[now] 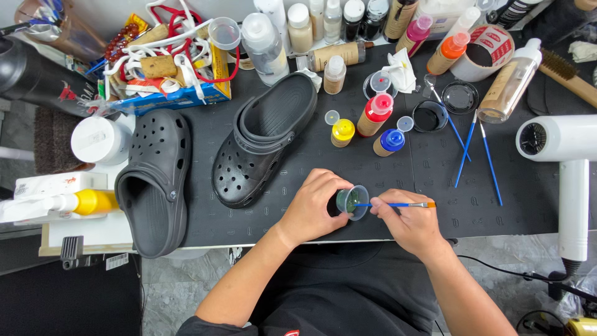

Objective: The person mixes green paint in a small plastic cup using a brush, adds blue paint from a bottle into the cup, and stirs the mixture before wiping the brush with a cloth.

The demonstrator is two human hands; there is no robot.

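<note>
A small clear cup [353,201] is gripped in the closed left hand [314,208] at the near edge of the black mat [311,155]. A blue-handled brush [398,205] is pinched by the right hand [407,224], its tip inside the cup. Beyond lie two dark clogs [264,140] and paint bottles [376,115].

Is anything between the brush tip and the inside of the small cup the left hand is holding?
Nothing visible. The left hand tilts the cup with its mouth towards the right hand, and the brush tip is already inside it.
</note>
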